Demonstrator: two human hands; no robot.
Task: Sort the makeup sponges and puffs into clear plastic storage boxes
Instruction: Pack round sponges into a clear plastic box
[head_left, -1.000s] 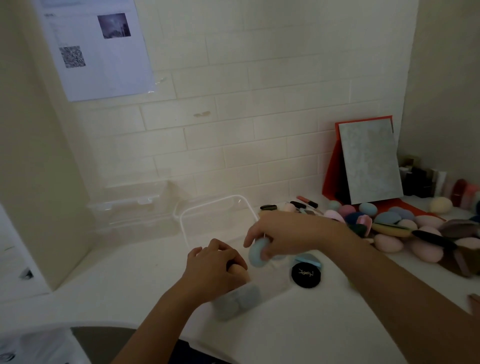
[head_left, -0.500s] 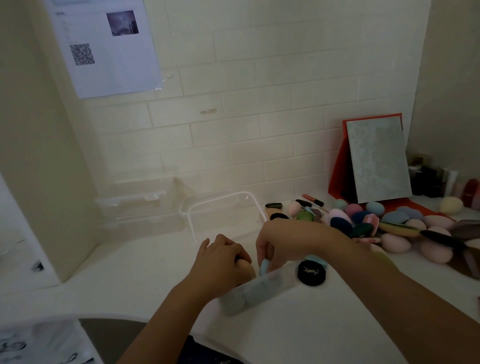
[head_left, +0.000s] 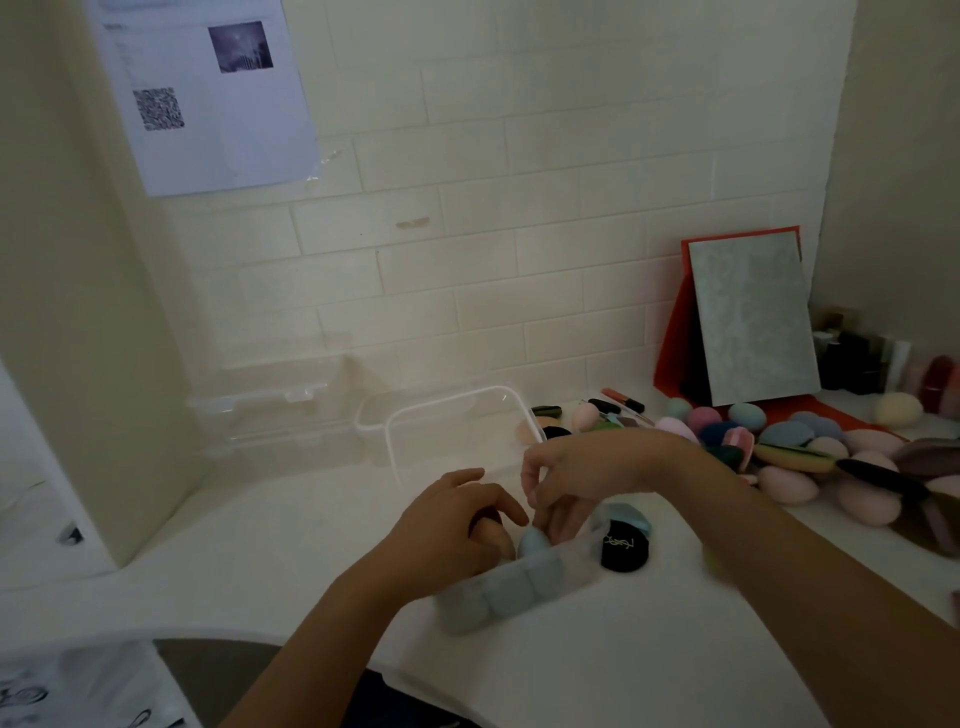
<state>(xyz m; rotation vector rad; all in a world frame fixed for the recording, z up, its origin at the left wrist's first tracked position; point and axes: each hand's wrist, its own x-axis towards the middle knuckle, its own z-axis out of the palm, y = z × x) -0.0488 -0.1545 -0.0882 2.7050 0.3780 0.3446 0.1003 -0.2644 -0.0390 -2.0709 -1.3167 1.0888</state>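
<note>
A small clear storage box (head_left: 511, 590) lies on the white counter in front of me, with several blue-grey sponges showing through its near wall. My right hand (head_left: 587, 475) reaches down into it, fingertips pinching a light blue sponge (head_left: 531, 541) that stands at the box's rim. My left hand (head_left: 449, 525) is curled over the box's left end, gripping a peach sponge (head_left: 496, 535); the rest of that end is hidden under it. A heap of loose pink, blue and peach sponges and puffs (head_left: 789, 447) lies to the right.
A larger open clear box (head_left: 387, 423) with a white rim stands behind, with stacked clear boxes (head_left: 270, 410) to its left. A black compact (head_left: 623, 550) and a blue puff (head_left: 628, 514) lie right of the small box. A red-backed mirror (head_left: 753, 317) and cosmetic bottles (head_left: 857, 358) stand at the back right.
My right hand has lowered the light blue sponge from above the box down into it. My left hand has stayed on the box's left end.
</note>
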